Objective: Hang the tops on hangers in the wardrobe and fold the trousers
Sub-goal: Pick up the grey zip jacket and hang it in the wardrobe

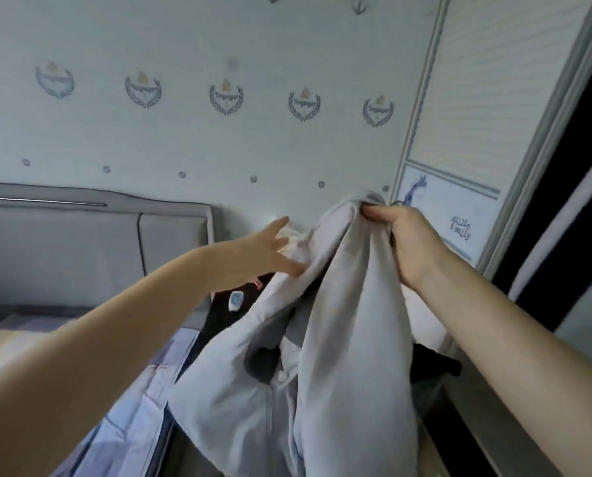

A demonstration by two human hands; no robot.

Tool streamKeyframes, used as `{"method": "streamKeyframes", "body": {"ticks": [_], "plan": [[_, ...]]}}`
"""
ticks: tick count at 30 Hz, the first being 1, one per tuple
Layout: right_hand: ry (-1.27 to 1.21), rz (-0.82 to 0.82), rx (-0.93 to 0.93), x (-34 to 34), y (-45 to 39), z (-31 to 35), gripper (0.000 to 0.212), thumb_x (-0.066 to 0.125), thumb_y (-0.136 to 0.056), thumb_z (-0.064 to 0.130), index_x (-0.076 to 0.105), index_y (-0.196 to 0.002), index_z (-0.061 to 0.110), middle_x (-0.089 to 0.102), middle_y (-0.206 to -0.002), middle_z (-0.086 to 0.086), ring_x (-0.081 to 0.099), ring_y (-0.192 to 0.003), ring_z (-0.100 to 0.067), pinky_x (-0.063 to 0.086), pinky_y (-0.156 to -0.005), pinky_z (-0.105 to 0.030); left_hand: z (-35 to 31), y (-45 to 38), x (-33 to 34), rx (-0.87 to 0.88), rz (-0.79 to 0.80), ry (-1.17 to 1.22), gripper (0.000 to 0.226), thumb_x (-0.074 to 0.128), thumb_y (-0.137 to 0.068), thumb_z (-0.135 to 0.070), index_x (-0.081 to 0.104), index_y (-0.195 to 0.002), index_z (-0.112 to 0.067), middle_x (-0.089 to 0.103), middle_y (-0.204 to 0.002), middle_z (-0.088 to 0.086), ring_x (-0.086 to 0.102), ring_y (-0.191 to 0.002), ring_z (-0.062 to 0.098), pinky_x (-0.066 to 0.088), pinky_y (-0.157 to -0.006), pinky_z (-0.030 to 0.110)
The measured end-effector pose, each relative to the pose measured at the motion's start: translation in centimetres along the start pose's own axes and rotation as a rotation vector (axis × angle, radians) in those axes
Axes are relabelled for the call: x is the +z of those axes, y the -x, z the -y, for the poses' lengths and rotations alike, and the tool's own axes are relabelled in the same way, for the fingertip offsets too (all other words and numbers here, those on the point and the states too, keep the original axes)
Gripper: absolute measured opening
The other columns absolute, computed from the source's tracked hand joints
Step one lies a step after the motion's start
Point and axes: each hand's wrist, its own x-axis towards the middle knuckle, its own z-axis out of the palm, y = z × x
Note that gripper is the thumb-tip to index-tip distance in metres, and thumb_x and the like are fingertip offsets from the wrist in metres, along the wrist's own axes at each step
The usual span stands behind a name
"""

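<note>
A light grey hooded top [339, 339] with a front zip hangs in the air in front of me. My right hand [408, 242] grips its bunched upper edge, with a thin dark hook, perhaps a hanger, showing just past the fingers. My left hand [274, 249] is spread, fingers straight, touching the fabric's left edge. A pale garment [296, 241] shows behind the left hand. Dark clothes [225, 315] lie on the bed behind the top.
A bed with a blue checked cover [129, 407] and a grey padded headboard [81, 242] is on the left. The wardrobe's sliding door [477, 139] stands at right, with its dark opening [569, 215] beyond. Patterned wallpaper [219, 132] fills the back.
</note>
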Motion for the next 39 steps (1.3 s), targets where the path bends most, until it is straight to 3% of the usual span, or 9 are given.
{"method": "streamKeyframes", "body": {"ticks": [3, 7, 11, 13, 19, 23, 28, 34, 39], "plan": [[0.051, -0.090, -0.036, -1.2, 0.0, 1.0, 0.035, 0.056, -0.084, 0.012, 0.073, -0.053, 0.013, 0.070, -0.061, -0.005, 0.067, -0.053, -0.019, 0.053, -0.052, -0.021, 1.8, -1.7, 2.3, 0.081, 0.206, 0.077, 0.089, 0.071, -0.084, -0.004, 0.021, -0.153, -0.027, 0.041, -0.152, 0.001, 0.037, -0.141, 0.017, 0.038, -0.107, 0.034], [0.142, -0.263, -0.061, -3.9, 0.1, 2.8, 0.040, 0.058, -0.084, 0.009, 0.071, -0.046, 0.011, 0.067, -0.053, -0.005, 0.064, -0.044, -0.018, 0.047, -0.042, -0.017, 2.4, -3.3, 4.8, 0.115, 0.363, -0.137, 0.075, 0.072, -0.070, -0.061, 0.050, -0.136, -0.033, 0.058, -0.124, -0.026, 0.054, -0.115, -0.007, 0.039, -0.102, 0.023], [0.223, -0.372, -0.035, -6.9, 0.4, 4.0, 0.036, 0.059, -0.082, 0.011, 0.072, -0.048, 0.011, 0.067, -0.054, -0.006, 0.064, -0.045, -0.019, 0.049, -0.043, -0.019, 3.4, -5.8, 7.1, 0.217, 0.101, -0.580, 0.024, 0.074, -0.078, -0.042, 0.063, -0.078, -0.020, 0.061, -0.072, -0.012, 0.057, -0.068, 0.007, 0.040, -0.058, 0.016], [0.273, -0.457, 0.012, -8.9, 0.8, 4.6, 0.031, 0.060, -0.081, 0.011, 0.070, -0.052, 0.011, 0.066, -0.055, -0.008, 0.063, -0.046, -0.020, 0.051, -0.051, -0.022, 3.9, -6.9, 6.7, 0.178, 0.046, -0.397, 0.026, 0.072, -0.085, -0.027, 0.062, -0.067, -0.010, 0.057, -0.061, -0.004, 0.053, -0.059, 0.011, 0.038, -0.055, 0.020], [0.716, -0.691, 0.184, -15.2, 2.2, 4.4, 0.036, 0.067, -0.070, 0.017, 0.063, -0.103, 0.003, 0.068, -0.095, -0.018, 0.067, -0.087, -0.032, 0.054, -0.086, -0.040, 1.2, -8.3, 5.0, 0.041, 0.117, 0.579, 0.021, 0.075, -0.079, -0.023, 0.078, -0.093, -0.007, 0.074, -0.102, 0.016, 0.072, -0.091, 0.027, 0.058, -0.076, 0.035], [1.244, -0.693, 0.089, -16.1, 3.4, 1.9, 0.024, 0.061, -0.077, 0.017, 0.053, -0.098, 0.006, 0.059, -0.093, -0.007, 0.058, -0.083, -0.021, 0.042, -0.063, -0.028, -4.1, -8.7, 6.4, 0.099, 0.157, 0.707, 0.016, 0.071, -0.083, -0.031, 0.081, -0.080, -0.019, 0.076, -0.095, 0.007, 0.074, -0.083, 0.020, 0.058, -0.064, 0.027], [1.261, -0.462, -0.554, -10.9, 6.3, -1.0, 0.023, 0.059, -0.078, 0.021, 0.039, -0.076, 0.030, 0.047, -0.074, 0.009, 0.046, -0.064, 0.001, 0.037, -0.057, -0.013, -9.1, -9.2, 9.6, 0.069, 0.337, 0.660, 0.026, 0.072, -0.077, -0.036, 0.077, -0.075, -0.011, 0.073, -0.084, 0.012, 0.070, -0.069, 0.022, 0.056, -0.063, 0.029], [1.036, -0.319, -0.086, -10.4, 8.0, -3.1, 0.026, 0.060, -0.075, 0.032, 0.051, -0.096, 0.021, 0.059, -0.091, 0.004, 0.058, -0.090, -0.017, 0.048, -0.080, -0.038, -12.5, -9.2, 11.9, 0.111, 0.505, 0.646, 0.028, 0.073, -0.077, -0.038, 0.076, -0.066, -0.012, 0.070, -0.074, 0.010, 0.066, -0.062, 0.019, 0.057, -0.065, 0.027], [0.942, -0.367, -0.179, -11.0, 8.4, -3.9, 0.022, 0.062, -0.077, 0.046, 0.052, -0.092, 0.033, 0.062, -0.085, 0.014, 0.060, -0.077, 0.001, 0.046, -0.067, -0.016, -13.5, -8.3, 11.4, 0.177, 0.471, 0.540, 0.050, 0.083, -0.057, -0.041, 0.072, -0.092, -0.007, 0.073, -0.089, 0.016, 0.069, -0.075, 0.024, 0.059, -0.069, 0.029]]}}
